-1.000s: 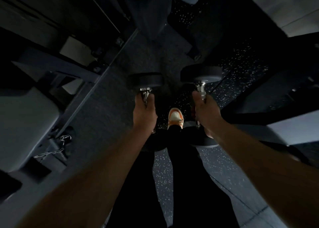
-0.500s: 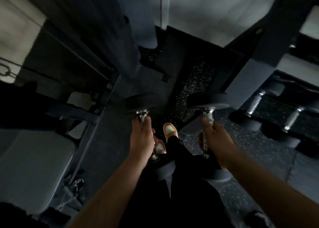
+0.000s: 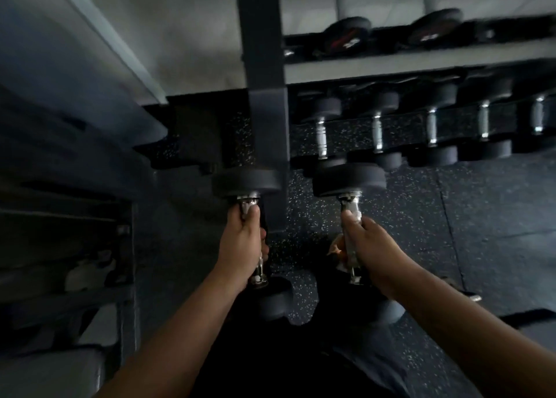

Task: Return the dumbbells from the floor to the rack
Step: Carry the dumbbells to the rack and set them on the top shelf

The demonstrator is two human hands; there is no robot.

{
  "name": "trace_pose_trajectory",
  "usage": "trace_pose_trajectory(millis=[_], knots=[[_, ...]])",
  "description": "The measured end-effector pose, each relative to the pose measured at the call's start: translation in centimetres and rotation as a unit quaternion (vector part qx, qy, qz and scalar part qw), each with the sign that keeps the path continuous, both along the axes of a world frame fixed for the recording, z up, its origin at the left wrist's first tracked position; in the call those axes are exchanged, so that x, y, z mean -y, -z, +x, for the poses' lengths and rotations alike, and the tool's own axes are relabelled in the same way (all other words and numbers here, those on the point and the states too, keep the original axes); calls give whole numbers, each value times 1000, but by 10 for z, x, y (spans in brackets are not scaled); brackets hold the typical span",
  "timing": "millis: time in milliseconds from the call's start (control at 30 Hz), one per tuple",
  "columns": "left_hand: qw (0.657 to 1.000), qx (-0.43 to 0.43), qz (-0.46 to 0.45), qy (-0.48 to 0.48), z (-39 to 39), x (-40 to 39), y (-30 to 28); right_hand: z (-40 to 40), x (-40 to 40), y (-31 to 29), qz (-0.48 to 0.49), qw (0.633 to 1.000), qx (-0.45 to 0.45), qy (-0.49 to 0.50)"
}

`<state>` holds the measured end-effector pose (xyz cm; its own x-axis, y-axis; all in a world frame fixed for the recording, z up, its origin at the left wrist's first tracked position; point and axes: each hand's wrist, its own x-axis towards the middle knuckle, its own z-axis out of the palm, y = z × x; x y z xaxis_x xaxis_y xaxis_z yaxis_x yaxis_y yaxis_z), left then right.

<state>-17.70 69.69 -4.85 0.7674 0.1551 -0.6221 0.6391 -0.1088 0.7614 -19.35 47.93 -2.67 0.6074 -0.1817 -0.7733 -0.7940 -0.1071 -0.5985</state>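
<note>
My left hand (image 3: 242, 244) grips the chrome handle of a black dumbbell (image 3: 246, 184), held off the floor and pointing forward. My right hand (image 3: 368, 247) grips a second black dumbbell (image 3: 349, 181) the same way, beside the first. Both front heads hang just short of the dumbbell rack (image 3: 421, 63). The rack's dark upright post (image 3: 264, 66) stands right behind the left dumbbell. Several black dumbbells (image 3: 379, 132) with chrome handles lie in a row on the lower tier, directly beyond the right dumbbell. The upper tier holds two more dumbbells (image 3: 346, 33).
Dark speckled rubber floor (image 3: 451, 211) spreads under and to the right of my hands. A grey bench or machine frame (image 3: 75, 277) crowds the left side. A pale wall (image 3: 180, 21) rises behind the rack's left end. My dark trousers fill the bottom middle.
I have walked forward with both dumbbells. The rack moved from the far right edge to directly ahead and now looms close. Both grips are unchanged.
</note>
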Motion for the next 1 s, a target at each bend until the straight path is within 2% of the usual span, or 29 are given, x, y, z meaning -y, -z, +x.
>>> trace_pose_trajectory(millis=[167, 500, 667, 833, 1000], knots=[[998, 15, 7, 53, 32, 98, -16, 1, 102, -18, 4, 998, 19, 60], [994, 40, -26, 97, 94, 264, -54, 26, 294, -56, -11, 989, 61, 138], [991, 53, -30, 119, 149, 323, -58, 64, 351, -63, 6, 979, 69, 191], [989, 33, -29, 138, 220, 384, -47, 120, 398, -62, 20, 976, 77, 204], [989, 34, -15, 141, 287, 441, -34, 183, 448, -65, 36, 975, 46, 213]])
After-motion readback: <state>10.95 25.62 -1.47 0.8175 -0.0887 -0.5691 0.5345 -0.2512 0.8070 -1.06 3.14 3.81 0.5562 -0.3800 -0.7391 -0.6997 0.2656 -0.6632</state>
